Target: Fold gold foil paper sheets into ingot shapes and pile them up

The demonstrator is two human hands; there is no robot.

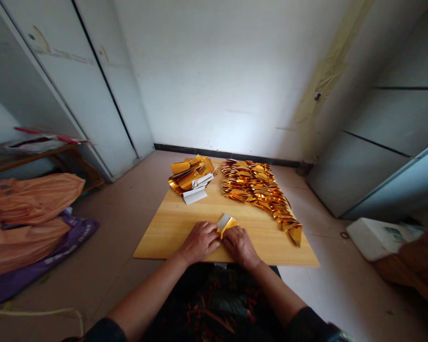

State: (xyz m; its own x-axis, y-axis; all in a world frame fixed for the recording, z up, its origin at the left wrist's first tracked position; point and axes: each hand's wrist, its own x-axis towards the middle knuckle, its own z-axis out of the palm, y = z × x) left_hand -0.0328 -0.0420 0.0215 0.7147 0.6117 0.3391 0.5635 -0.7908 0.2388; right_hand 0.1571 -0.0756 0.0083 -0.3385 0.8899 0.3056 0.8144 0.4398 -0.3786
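Note:
Between my two hands, near the front of the wooden board (185, 216), is a small sheet of gold foil paper (228, 224), partly folded, with a pale underside showing. My left hand (200, 241) grips its left edge with bent fingers. Curled over the right part of the paper is my right hand (240, 244), its fingertips low by the board. Beyond my left hand lies a loose stack of gold foil sheets (190, 176), some with their white side up. Rows of folded gold foil pieces (257, 185) fill the back right and trail toward the right edge.
A white wall (217, 76) stands behind the board. Pale cabinets (67, 61) rise at the left, with orange and purple bags (32, 213) on the floor. At right are a grey cabinet (378, 123) and a white box (376, 239).

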